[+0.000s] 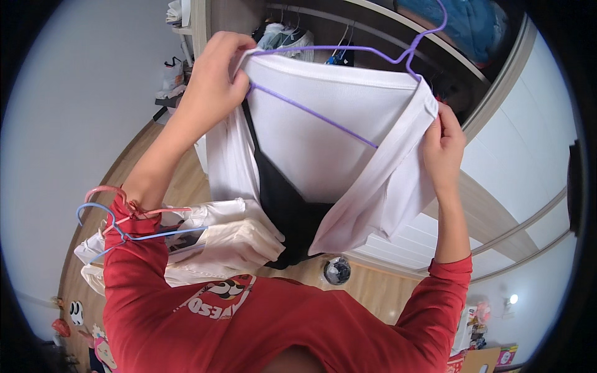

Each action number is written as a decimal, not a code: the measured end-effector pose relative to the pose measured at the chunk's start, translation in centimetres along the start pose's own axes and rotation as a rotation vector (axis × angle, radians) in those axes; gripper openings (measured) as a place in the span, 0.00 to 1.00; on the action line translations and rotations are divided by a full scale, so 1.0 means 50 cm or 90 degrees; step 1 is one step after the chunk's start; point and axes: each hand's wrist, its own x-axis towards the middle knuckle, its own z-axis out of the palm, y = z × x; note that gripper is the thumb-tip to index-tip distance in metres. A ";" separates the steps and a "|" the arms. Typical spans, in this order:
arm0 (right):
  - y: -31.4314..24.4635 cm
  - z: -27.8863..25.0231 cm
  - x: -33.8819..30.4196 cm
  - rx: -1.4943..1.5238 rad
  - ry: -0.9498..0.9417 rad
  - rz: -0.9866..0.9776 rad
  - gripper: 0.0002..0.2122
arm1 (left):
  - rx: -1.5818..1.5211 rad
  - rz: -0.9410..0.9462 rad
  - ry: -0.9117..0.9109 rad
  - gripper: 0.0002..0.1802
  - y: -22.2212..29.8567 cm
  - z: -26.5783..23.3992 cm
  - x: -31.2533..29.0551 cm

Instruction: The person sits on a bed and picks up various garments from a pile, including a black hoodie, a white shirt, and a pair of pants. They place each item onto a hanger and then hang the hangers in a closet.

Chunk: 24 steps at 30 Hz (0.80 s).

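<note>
A white top (336, 99) with a black V-shaped panel (292, 205) is spread in front of me. A purple wire hanger (348, 48) runs through its neck, with the hook at the upper right. My left hand (221, 68) is closed on the top's left shoulder, fingers and thumb around the cloth at the hanger's left end. On the other shoulder, my right hand (444, 140) pinches the white cloth. A blue hanger (127, 236) and a pink hanger (134, 214) hang over my left forearm, bearing white and cream garments (230, 248).
Ahead stands an open wardrobe with a rail (323, 22) of hanging clothes and a shelf holding blue fabric (457, 25). White sliding doors (522, 168) are at the right. A small round bin (336, 271) stands on the wooden floor (379, 292) below.
</note>
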 end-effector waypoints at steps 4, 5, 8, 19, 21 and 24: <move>-0.014 -0.006 -0.011 0.019 0.024 0.040 0.07 | 0.130 -0.002 0.145 0.10 -0.039 0.005 -0.015; -0.011 -0.012 -0.012 0.013 0.026 0.046 0.07 | 0.081 -0.098 0.101 0.09 -0.036 0.006 -0.013; -0.015 -0.026 -0.019 -0.008 -0.001 0.051 0.07 | -0.046 -0.249 0.042 0.11 -0.046 0.008 -0.012; -0.035 0.032 -0.067 -0.002 -0.093 0.054 0.06 | -0.317 -0.251 0.041 0.09 0.029 -0.013 0.013; -0.015 0.036 -0.062 0.001 -0.041 0.031 0.06 | -0.347 -0.157 -0.277 0.08 0.064 -0.023 0.009; -0.008 0.037 -0.058 0.047 0.014 0.033 0.07 | -0.329 -0.082 -0.447 0.09 0.063 -0.019 0.002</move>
